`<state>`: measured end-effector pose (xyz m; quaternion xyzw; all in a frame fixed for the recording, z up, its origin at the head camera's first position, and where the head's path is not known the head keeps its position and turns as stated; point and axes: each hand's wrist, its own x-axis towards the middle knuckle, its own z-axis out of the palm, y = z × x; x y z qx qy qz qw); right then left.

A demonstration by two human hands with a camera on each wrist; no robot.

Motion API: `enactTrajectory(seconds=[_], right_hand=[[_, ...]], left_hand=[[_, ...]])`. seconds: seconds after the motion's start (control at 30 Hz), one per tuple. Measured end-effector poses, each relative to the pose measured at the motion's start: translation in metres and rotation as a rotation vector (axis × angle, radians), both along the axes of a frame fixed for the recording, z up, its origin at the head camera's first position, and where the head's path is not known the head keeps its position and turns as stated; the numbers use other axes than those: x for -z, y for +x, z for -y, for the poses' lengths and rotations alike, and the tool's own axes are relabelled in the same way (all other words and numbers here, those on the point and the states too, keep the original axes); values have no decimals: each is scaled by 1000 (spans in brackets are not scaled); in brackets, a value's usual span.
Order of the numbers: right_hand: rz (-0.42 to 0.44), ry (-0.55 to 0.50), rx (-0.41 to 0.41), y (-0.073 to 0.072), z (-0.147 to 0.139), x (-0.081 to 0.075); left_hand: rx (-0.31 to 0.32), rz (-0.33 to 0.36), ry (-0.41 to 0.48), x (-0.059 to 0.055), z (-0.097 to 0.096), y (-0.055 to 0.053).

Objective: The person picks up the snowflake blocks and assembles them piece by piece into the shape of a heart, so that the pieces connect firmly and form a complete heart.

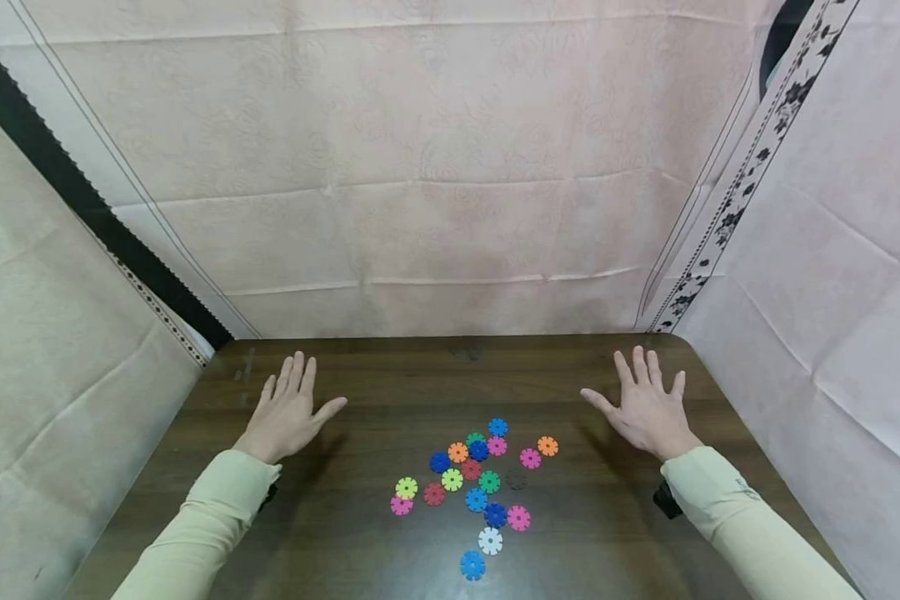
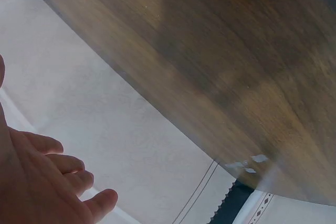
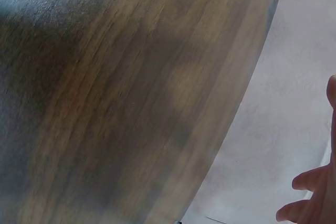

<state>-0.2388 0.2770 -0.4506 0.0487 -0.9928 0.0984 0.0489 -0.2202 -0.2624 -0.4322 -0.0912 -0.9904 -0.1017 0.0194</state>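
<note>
We see round, flat, notched discs (image 1: pixel 471 469) lying on the shiny brown wood table (image 1: pixel 390 375), between our left hand (image 1: pixel 279 418) and right hand (image 1: pixel 651 414), apart from the fingers. Our fingers are straight and spread. Pale, creased cloth (image 1: pixel 450 233) hangs behind the table.

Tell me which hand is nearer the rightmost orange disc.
Right. The right hand is right of the orange disc; the left hand is farther away, to its left.
</note>
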Motion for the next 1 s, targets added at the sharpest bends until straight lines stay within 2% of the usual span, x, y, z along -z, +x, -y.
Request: enactTrajectory(seconds=[0.17,0.27,0.43,0.57,0.7,0.83,1.0], right_hand=[[23,-15,1,3,1,4],[26,-39,-3,6,6,5],[-30,-111,-24,15,26,10],[-75,-190,-55,27,44,20],[-58,-258,-106,38,61,27],[-23,-277,-139,45,77,30],[16,-275,-170,51,94,32]], left_hand=[[0,7,-1,3,5,8],[23,-16,9,4,-3,14],[106,-59,76,4,-38,23],[157,-8,128,13,-73,25],[199,42,154,26,-102,26],[240,68,177,33,-120,28],[274,132,180,33,-133,25]])
